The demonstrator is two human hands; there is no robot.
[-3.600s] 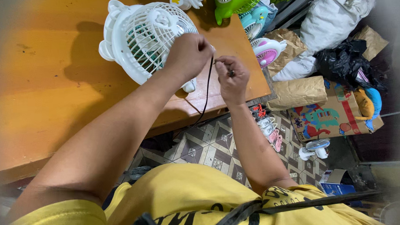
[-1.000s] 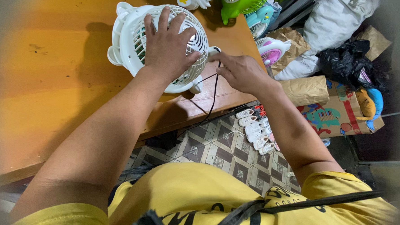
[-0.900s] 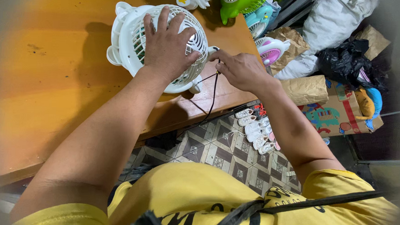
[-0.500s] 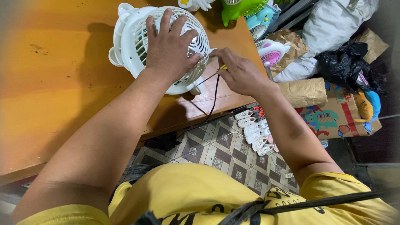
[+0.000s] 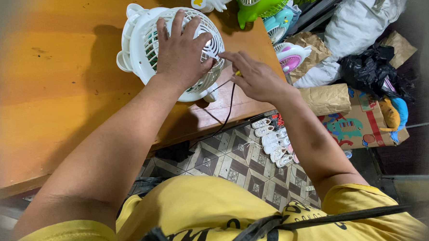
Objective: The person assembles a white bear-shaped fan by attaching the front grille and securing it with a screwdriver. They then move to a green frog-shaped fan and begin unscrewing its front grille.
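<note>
Here a small white fan (image 5: pixel 171 51) lies flat on the wooden surface (image 5: pixel 56 89), close to its right edge. It is round, with a grille of thin bars and little ear-like bumps on its rim. The left hand (image 5: pixel 181 51) rests on the grille with its fingers spread wide. The right hand (image 5: pixel 255 79) sits just right of the fan, fingers pinched on a small yellow-tipped tool (image 5: pixel 237 73). A black cord (image 5: pixel 227 111) hangs off the edge.
</note>
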